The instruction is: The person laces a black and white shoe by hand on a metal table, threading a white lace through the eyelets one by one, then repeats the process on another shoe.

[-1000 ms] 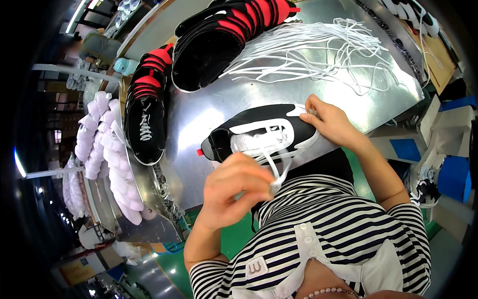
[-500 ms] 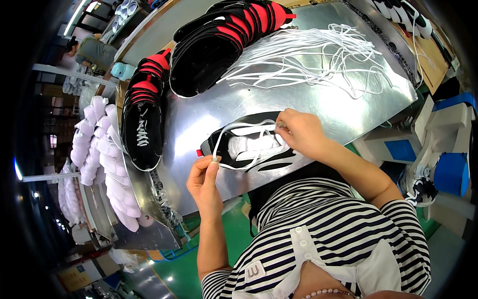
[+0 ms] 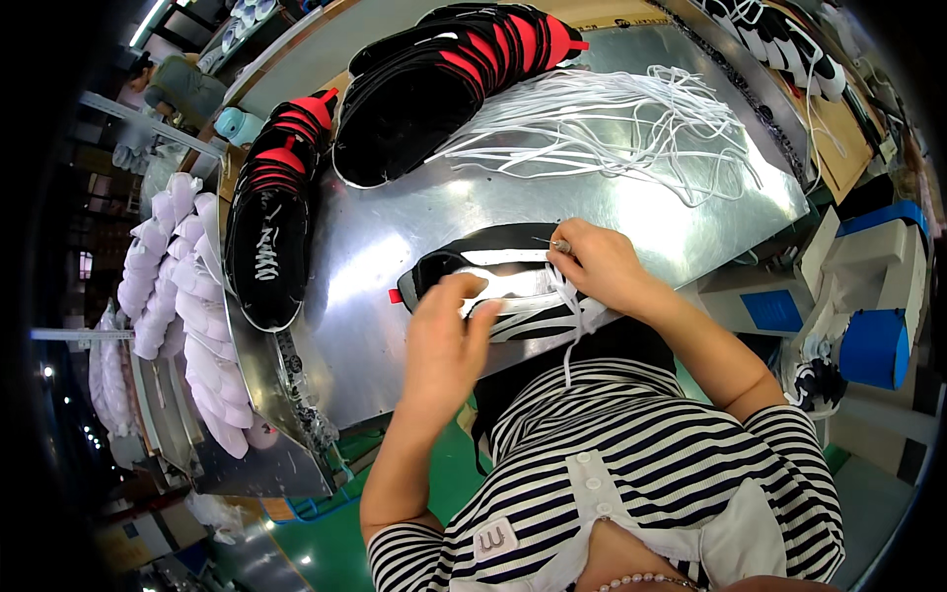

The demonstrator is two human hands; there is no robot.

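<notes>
A black and white shoe upper (image 3: 493, 237) with a red tab lies on the metal table in front of me. My left hand (image 3: 449, 335) is over its near left part, thumb and fingers apart and holding nothing visible. At the upper's right end my right hand (image 3: 597, 261) is closed on a small pointed metal tool (image 3: 560, 244), whose thin tip points left. A white shoelace (image 3: 567, 340) passes below the right fingers and hangs over the upper's near edge toward my striped shirt. The left hand hides part of the white tongue.
Loose white laces (image 3: 612, 123) spread across the far part of the metal table (image 3: 365, 286). Nested black and red uppers (image 3: 395, 128) stand at the back, with another row (image 3: 266, 247) on the left. White padded pieces (image 3: 197, 326) hang beyond the left edge. A machine with blue parts (image 3: 873, 345) stands at the right.
My left hand has let go of the lace loop and moved right, over the upper. The lace loop is drawn away to the right end, where its end now hangs down.
</notes>
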